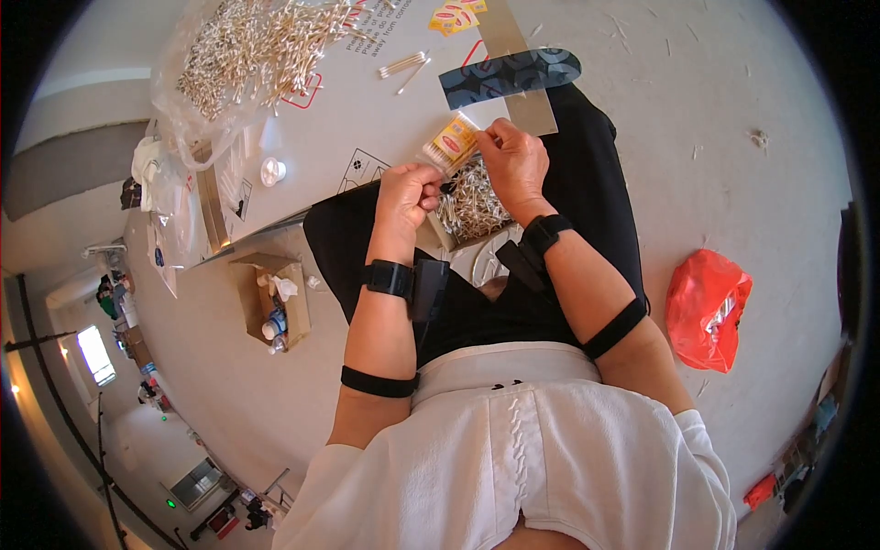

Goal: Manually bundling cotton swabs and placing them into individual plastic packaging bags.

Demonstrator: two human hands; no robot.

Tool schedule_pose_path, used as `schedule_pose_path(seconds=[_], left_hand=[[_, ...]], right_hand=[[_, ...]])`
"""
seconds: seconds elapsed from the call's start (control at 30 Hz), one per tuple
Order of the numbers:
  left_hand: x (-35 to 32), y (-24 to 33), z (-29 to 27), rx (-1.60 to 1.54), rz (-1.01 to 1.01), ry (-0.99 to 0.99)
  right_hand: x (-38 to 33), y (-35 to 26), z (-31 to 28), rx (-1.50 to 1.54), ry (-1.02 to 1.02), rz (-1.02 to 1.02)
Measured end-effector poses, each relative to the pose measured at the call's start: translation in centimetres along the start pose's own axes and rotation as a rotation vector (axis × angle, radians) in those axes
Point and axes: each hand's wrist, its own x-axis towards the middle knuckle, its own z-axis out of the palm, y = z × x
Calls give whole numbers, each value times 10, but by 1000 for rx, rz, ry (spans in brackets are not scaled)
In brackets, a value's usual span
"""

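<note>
Grey floor spreads all around me, and a pale table (367, 119) stands ahead of my knees. Over my lap, both my hands meet on a small packet (453, 145) of cotton swabs, a slim yellow sleeve with a red oval label, white tips showing at its lower end. My left hand (406, 194) is curled shut around the lower end of the packet, fingers pinched on the swab tips. My right hand (513, 160) grips the upper corner between thumb and fingers, closed on it. Just beneath the hands a small box (469, 203) full of loose swabs rests on my black trousers.

On the table beyond, a dark blue patterned strip (510, 75) with rounded ends lies across a grey flat bar (518, 69). A few loose swabs (403, 66) lie near it. More yellow labels (454, 16) with red ovals sit at the far edge. To the left, a big clear bag (247, 55) holds a heap of swabs, and a white round cap (272, 170) lies below it.

On the floor to my left is an open cardboard box (270, 298) with bottles in it; to my right, well apart, lies a red plastic bag (706, 307).
</note>
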Motion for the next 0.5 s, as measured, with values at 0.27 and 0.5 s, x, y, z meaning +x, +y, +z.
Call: schedule_pose_path(seconds=[0.27, 0.5], left_hand=[[-4, 0, 2, 24, 30, -13], [-2, -3, -3, 30, 55, -37]], right_hand=[[0, 1, -1, 18, -21, 15], [-2, 6, 2, 100, -10, 11]])
